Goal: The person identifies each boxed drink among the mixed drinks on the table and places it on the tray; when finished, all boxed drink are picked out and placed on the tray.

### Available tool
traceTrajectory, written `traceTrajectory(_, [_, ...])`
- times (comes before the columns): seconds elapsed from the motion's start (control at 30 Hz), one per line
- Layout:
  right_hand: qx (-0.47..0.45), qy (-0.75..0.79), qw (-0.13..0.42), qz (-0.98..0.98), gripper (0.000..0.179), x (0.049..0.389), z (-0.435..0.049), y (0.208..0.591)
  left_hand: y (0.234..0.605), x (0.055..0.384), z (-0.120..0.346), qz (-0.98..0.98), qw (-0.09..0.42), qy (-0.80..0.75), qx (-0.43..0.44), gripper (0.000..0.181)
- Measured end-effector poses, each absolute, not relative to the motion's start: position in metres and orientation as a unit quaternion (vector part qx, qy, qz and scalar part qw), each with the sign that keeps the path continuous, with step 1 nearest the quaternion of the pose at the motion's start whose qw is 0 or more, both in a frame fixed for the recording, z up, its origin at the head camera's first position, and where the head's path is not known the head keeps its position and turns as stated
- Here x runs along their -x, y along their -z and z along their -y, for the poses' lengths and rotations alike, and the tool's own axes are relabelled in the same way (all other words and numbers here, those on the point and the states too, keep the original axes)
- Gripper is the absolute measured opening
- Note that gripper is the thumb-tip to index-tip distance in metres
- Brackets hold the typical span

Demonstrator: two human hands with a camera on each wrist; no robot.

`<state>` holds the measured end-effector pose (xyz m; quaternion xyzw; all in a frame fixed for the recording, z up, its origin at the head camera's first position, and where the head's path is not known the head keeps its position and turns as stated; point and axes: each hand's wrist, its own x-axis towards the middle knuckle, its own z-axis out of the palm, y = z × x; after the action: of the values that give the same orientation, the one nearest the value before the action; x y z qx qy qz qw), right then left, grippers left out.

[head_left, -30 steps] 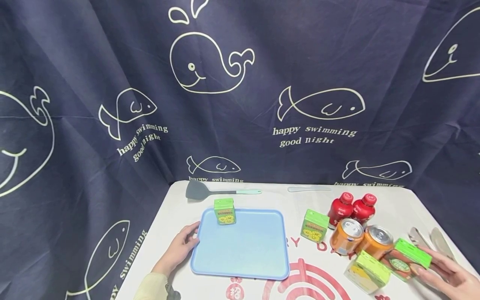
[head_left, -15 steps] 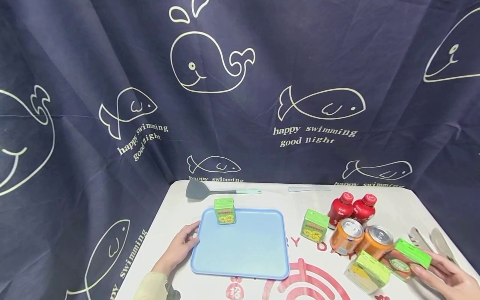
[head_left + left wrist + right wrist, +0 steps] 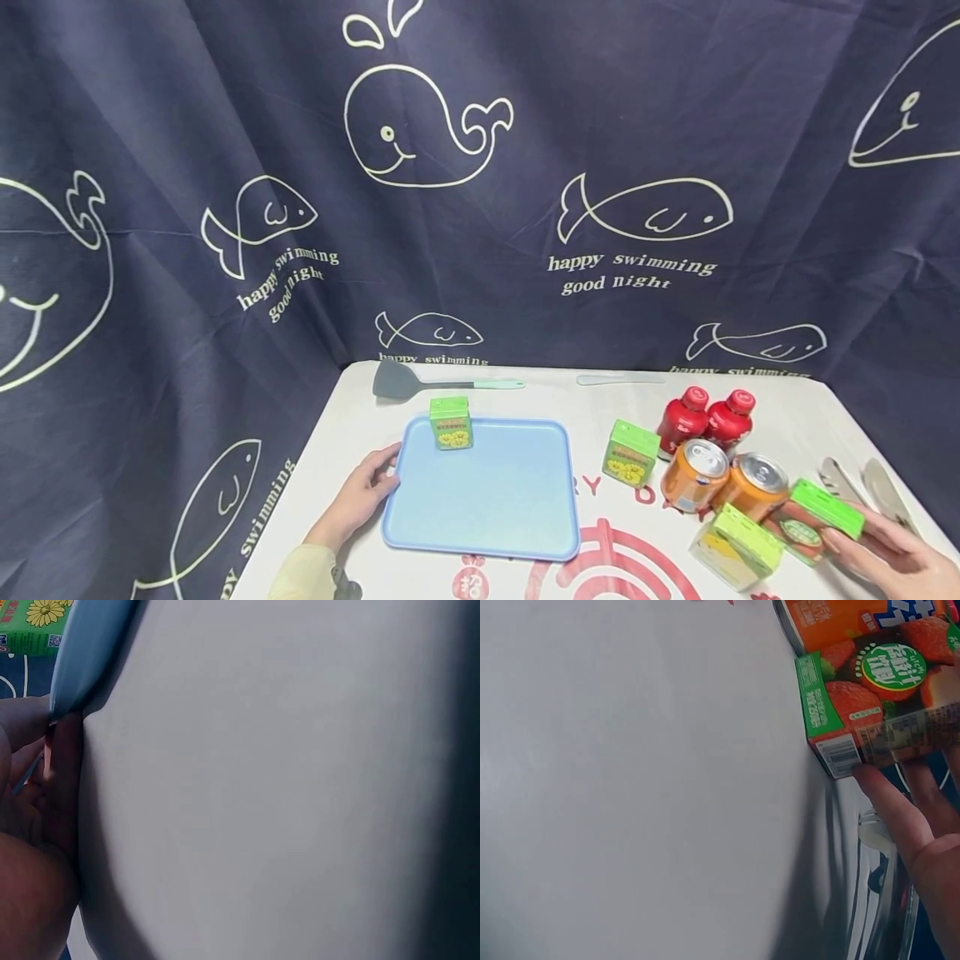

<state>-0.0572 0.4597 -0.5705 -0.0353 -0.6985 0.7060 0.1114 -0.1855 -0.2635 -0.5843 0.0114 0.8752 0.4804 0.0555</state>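
My left hand (image 3: 358,497) holds the left rim of a light blue tray (image 3: 491,508); in the left wrist view, thumb and fingers meet at the tray's edge (image 3: 90,656). A small green juice carton with yellow flowers (image 3: 452,429) stands at the tray's far left corner. At the right of the table, my right hand (image 3: 896,550) grips the end of a green-topped juice carton with strawberry pictures (image 3: 806,533). The right wrist view shows fingertips at the barcode corner of this strawberry carton (image 3: 889,682), which sits against an orange can (image 3: 832,626).
Beside the strawberry carton stand a yellow-green carton (image 3: 735,550), two orange cans (image 3: 696,479), two red bottles (image 3: 684,421) and another flowered carton (image 3: 630,454). A spatula (image 3: 397,382) and a pale knife (image 3: 618,379) lie along the back. Metal cutlery (image 3: 885,492) lies at the right edge.
My right thumb has shifted slightly along the strawberry carton's side. The left hand, tray and other things have stayed in place.
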Motion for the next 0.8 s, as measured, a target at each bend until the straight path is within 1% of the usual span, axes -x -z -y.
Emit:
traceTrajectory(0.1, [-0.001,-0.683,0.101,0.723,0.05,0.059,-0.464,0.574,0.585,0.186,0.263,-0.874,0.056,-0.482,-0.012,0.055])
traceTrajectory(0.2, [-0.002,-0.648,0.105,0.755,0.045,0.06,-0.465,0.575,0.586,0.186,0.263,-0.876,0.054,-0.479,-0.012,0.055])
traceTrajectory(0.27, [0.007,-0.622,0.111,0.775,0.043,0.061,-0.464,0.575,0.587,0.186,0.264,-0.878,0.054,-0.476,-0.011,0.055])
traceTrajectory(0.5, [0.067,-0.6,0.124,0.787,0.039,0.061,-0.46,0.573,0.586,0.186,0.264,-0.877,0.053,-0.478,-0.012,0.054])
traceTrajectory(0.63, [0.091,-0.568,0.133,0.808,0.041,0.061,-0.457,0.569,0.586,0.186,0.263,-0.877,0.056,-0.478,-0.008,0.054])
traceTrajectory(0.7, [0.083,-0.561,0.141,0.812,0.043,0.06,-0.456,0.568,0.586,0.187,0.263,-0.875,0.056,-0.48,-0.009,0.054])
traceTrajectory(0.8, [0.053,-0.606,0.158,0.778,0.043,0.059,-0.454,0.567,0.586,0.187,0.264,-0.875,0.055,-0.481,-0.011,0.054])
